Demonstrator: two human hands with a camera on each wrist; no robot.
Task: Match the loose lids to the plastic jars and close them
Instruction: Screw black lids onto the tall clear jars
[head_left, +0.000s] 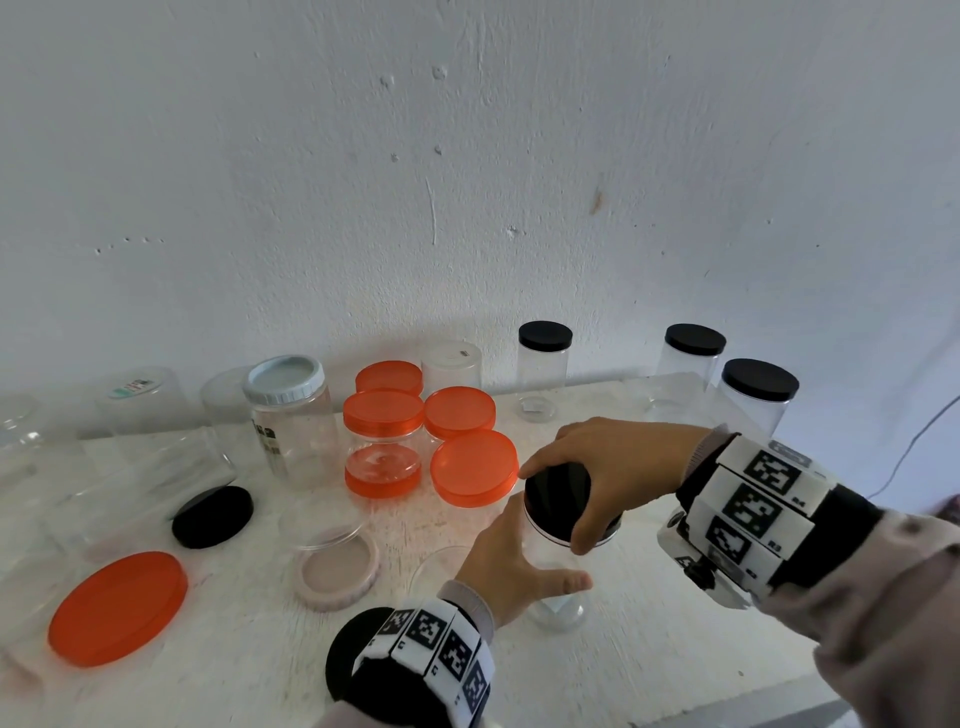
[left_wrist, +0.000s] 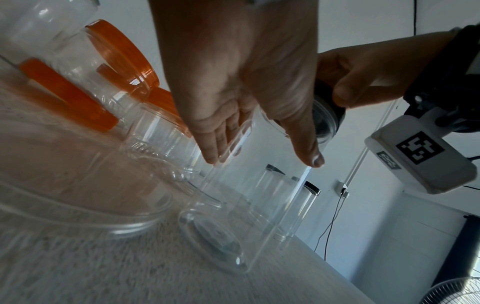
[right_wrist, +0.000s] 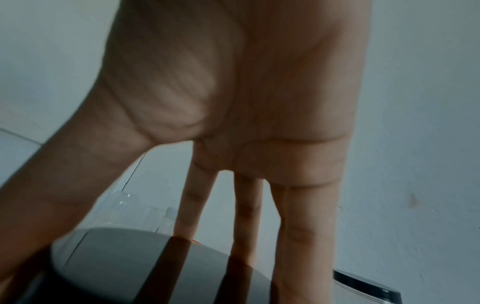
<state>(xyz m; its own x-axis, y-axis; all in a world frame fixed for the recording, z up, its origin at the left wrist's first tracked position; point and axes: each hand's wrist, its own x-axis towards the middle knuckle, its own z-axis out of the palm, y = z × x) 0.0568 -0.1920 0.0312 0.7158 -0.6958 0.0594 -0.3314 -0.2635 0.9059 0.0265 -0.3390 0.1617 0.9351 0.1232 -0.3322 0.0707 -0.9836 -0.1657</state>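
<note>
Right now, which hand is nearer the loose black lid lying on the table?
Left. The left hand holds the clear jar, nearer the loose black lid; the right hand grips that jar's cap, farther away.

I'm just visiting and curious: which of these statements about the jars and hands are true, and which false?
1. The right hand grips a black lid on a clear jar. True.
2. The left hand rests flat on the table. False: it holds the jar's side.
3. A loose orange lid lies on the table. True.
4. Every jar by the wall has an orange lid. False: three jars there have black lids.
</note>
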